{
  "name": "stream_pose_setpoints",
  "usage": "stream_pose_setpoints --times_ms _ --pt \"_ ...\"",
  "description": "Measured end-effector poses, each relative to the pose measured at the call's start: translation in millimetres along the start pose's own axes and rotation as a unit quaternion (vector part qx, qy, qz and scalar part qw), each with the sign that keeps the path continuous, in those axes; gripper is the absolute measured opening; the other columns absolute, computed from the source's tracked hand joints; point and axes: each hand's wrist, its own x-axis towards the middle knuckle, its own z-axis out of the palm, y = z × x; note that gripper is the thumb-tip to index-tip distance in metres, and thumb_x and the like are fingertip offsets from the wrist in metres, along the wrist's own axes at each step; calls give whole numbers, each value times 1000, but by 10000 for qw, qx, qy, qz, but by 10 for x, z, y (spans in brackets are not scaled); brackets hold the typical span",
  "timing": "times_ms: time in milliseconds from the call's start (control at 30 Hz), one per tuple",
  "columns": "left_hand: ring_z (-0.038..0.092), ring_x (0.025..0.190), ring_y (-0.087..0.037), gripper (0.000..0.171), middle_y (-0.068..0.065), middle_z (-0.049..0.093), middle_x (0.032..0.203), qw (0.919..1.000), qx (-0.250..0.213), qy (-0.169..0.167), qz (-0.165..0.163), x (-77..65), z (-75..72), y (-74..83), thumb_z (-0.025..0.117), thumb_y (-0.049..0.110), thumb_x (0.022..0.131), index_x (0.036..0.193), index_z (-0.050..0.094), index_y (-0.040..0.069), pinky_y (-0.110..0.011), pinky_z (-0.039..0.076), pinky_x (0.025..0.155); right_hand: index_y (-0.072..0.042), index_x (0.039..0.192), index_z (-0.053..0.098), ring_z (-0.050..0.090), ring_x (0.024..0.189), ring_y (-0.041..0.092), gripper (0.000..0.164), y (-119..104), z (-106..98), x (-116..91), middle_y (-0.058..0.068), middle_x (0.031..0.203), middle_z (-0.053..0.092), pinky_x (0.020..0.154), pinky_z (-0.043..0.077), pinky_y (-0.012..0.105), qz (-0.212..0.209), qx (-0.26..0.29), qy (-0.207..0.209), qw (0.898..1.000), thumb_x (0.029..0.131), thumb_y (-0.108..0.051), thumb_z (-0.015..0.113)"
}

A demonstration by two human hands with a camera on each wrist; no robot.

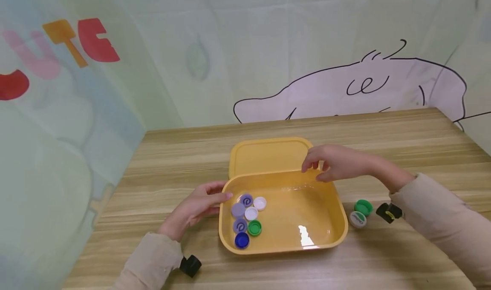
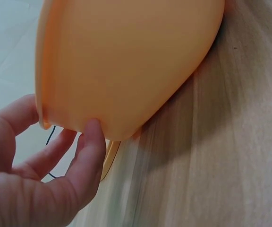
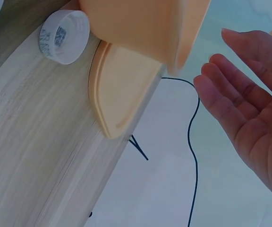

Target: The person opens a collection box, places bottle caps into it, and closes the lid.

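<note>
"From the head view, your left hand pinches the left rim of the yellow tub, thumb over the edge. What about your other one?"

"Your right hand looks, from up there, as if it meets the tub's far right corner. Its own wrist view shows the fingers loosely bent, thumb well apart from them, holding nothing and clear of the rim."

"Your left wrist view adds fingers against the tub's outer wall, but hides its contents. Only the head view gives you those: three purple caps, two white caps, a green cap and a dark blue cap, grouped on the left."

"Beside the tub's right end you also have a loose green cap and a whitish cap. Your right wrist view shows a printed white cap near the tub wall; the lettering and code-like square are too small to read."

"You can read U, T and E on the pale green backdrop, above a black-outlined drawing."

"Your tub stands on a wood-grain desk, partly hiding the yellow lid lying behind it."
</note>
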Motion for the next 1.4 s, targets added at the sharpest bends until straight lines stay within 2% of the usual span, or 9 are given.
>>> stream_pose_setpoints --times_ms 433,767,1133,1400 --pt "57 101 -20 55 -21 49 128 9999 63 66 -102 23 -1 -4 62 11 88 135 40 -7 -36 52 84 -9 105 67 55 89 20 27 113 -31 -204 1 99 62 72 53 25 113 143 163 9997 79 0 69" --pt "58 100 -19 55 -20 50 127 9998 83 121 -105 38 -9 -13 63 12 87 135 41 -6 -35 53 83 -11 106 66 55 90 25 30 218 -26 -334 -3 100 62 72 54 26 174 453 265 9985 79 1 68" --pt "58 100 -19 53 -19 52 125 9997 90 162 -137 27 -9 -29 63 12 88 134 43 -5 -36 53 84 -13 108 65 54 94 26 31 240 0 -465 1 105 62 75 53 25 402 733 250 9962 80 0 68" --pt "59 97 -18 54 -20 52 125 9999 59 108 -103 29 -8 -23 63 10 87 134 42 -6 -34 53 82 -9 109 64 54 94 27 31 303 37 -588 4 107 61 75 53 24 501 805 289 9951 80 0 69"
